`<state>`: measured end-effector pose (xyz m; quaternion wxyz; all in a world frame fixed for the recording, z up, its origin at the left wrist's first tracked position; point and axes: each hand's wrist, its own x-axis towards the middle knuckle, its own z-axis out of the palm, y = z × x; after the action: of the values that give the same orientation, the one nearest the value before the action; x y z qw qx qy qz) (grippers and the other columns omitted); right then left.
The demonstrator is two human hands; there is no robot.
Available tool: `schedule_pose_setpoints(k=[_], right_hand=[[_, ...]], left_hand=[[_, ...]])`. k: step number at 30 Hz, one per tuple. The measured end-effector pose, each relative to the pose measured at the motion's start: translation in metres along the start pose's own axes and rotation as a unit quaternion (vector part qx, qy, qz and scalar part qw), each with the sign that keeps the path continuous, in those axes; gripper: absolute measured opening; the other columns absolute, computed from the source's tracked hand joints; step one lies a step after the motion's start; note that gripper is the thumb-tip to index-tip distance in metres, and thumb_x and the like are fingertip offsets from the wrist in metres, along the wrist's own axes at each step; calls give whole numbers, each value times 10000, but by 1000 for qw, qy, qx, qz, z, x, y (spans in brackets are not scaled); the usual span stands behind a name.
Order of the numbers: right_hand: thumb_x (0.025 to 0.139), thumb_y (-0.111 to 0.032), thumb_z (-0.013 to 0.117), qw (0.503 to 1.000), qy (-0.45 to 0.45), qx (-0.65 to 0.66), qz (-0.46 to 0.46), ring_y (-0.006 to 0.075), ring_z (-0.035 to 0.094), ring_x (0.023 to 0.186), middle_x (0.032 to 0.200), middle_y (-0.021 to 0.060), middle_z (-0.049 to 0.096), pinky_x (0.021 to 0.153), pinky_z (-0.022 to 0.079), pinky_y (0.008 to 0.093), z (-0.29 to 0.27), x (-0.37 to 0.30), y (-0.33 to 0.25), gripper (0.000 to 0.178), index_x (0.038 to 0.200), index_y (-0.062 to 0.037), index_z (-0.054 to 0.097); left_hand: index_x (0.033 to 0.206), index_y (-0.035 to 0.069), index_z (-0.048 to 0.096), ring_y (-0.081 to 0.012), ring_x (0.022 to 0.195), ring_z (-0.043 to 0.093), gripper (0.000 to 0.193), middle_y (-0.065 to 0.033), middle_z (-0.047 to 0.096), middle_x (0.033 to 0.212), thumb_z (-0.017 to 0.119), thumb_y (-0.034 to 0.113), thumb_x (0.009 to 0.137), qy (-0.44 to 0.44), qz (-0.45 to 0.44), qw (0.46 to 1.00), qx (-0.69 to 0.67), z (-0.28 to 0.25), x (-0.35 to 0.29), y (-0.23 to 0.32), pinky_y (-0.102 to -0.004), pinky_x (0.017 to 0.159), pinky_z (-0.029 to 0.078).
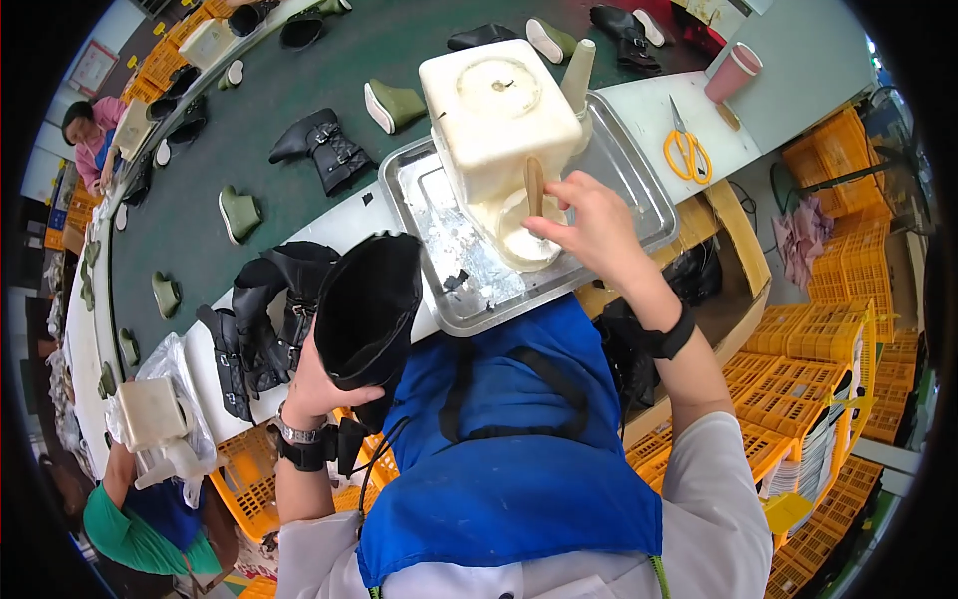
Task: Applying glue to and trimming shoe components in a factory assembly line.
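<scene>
My left hand [317, 384] is closed round a black boot [369, 309], whose wide shaft opening is turned up toward me. In my right hand [599, 225], thumb and fingers pinch the flat wooden handle of a brush [534, 185]. Its lower end is down in the round spout cup [529, 250] of a white plastic dispenser [499, 115], so the bristles are hidden. White paste coats the cup. The dispenser stands on a metal tray [469, 321] in front of me, beside a pale bottle with a tapered neck [579, 80].
Several black buckled boots [264, 314] stand left of my left hand. Black and green boots lie on the dark green conveyor [200, 130]. Orange-handled scissors [689, 155] and a pink cup [733, 75] are at the right. Yellow crates [778, 379] fill the lower right. Two co-workers sit at the left.
</scene>
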<state>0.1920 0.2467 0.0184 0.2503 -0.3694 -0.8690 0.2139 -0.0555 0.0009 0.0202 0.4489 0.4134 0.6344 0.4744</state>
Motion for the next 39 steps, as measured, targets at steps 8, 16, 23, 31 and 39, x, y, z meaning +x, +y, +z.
schedule_pose_setpoints(k=[8,16,23,31,39], right_hand=[[750,-242,666,987,-34,131,84,256,571,562,615,92,564,538,455,324,16,12,9,236,803,-18,613],[802,-117,621,990,12,124,58,147,574,474,565,103,579,457,430,252,-5,-7,12,124,816,-2,576],[806,-108,622,993,24,104,57,85,517,471,578,48,557,458,407,221,-24,-9,27,129,799,6,562],[804,-94,624,802,-7,570,177,47,440,592,698,8,531,543,346,176,-27,10,8,127,883,-3,583],[748,-107,655,931,-54,248,-261,182,560,568,691,95,596,492,421,260,-23,19,-29,193,885,28,630]], left_hand=[[1210,-24,440,-258,957,538,791,-151,556,1044,817,147,536,-165,-23,980,-108,2,17,-32,-384,829,445],[1218,-35,425,-258,902,525,816,-166,545,1028,812,223,547,-277,-72,910,-301,23,41,-22,-380,777,434],[1143,1,519,-205,938,573,683,-118,608,1029,815,226,569,-351,-99,866,-342,31,49,-25,-330,852,443],[1221,18,468,-162,1066,478,796,-83,539,1170,826,207,535,-386,-152,847,-333,41,62,-40,-305,941,358],[1207,-28,454,-224,997,519,768,-148,536,1101,805,260,587,-383,-133,851,-333,47,69,-27,-347,863,421]])
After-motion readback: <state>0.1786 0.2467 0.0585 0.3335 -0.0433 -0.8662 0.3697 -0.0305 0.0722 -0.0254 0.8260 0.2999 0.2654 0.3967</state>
